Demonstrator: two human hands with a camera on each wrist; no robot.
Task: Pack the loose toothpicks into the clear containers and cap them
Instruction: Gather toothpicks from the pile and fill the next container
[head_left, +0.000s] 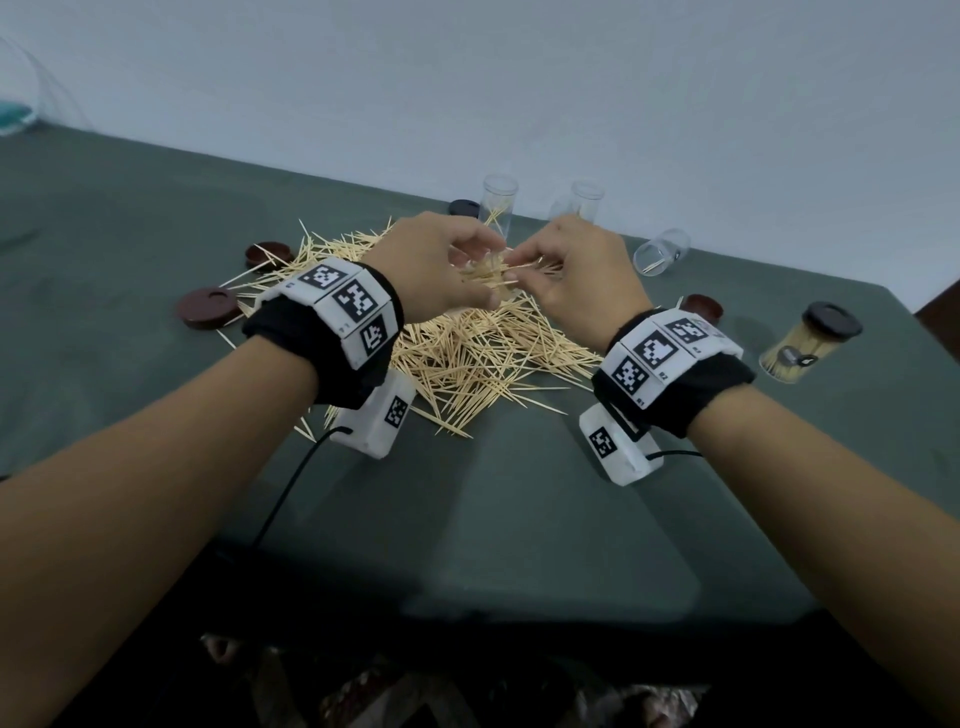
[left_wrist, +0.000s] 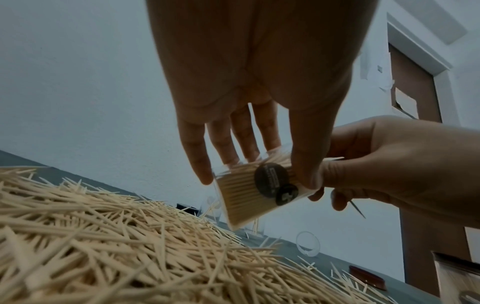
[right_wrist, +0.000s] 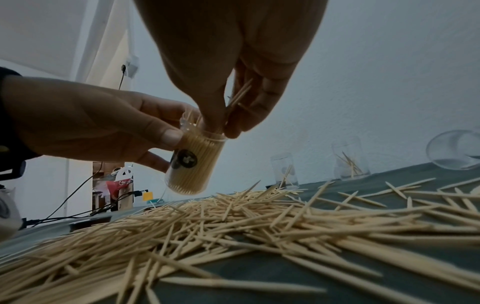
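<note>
My left hand (head_left: 447, 265) grips a clear container (left_wrist: 241, 197) packed with toothpicks and holds it tilted above the loose toothpick pile (head_left: 467, 358). The container carries dark round stickers and has no cap. My right hand (head_left: 576, 270) pinches several toothpicks (right_wrist: 240, 94) between thumb and fingers right at the container's mouth (right_wrist: 205, 135). In the right wrist view the left hand (right_wrist: 103, 127) wraps the container (right_wrist: 197, 164) from the left, and the right hand (right_wrist: 223, 123) reaches down into its rim. The pile (right_wrist: 233, 222) spreads across the green cloth below both hands.
Two clear containers (head_left: 498, 205) (head_left: 584, 202) stand behind the pile, and a third (head_left: 662, 252) lies on its side. A capped full container (head_left: 808, 345) lies at the right. Brown lids (head_left: 208, 307) (head_left: 267, 253) (head_left: 701, 307) and a black lid (head_left: 464, 208) sit on the green table (head_left: 130, 234).
</note>
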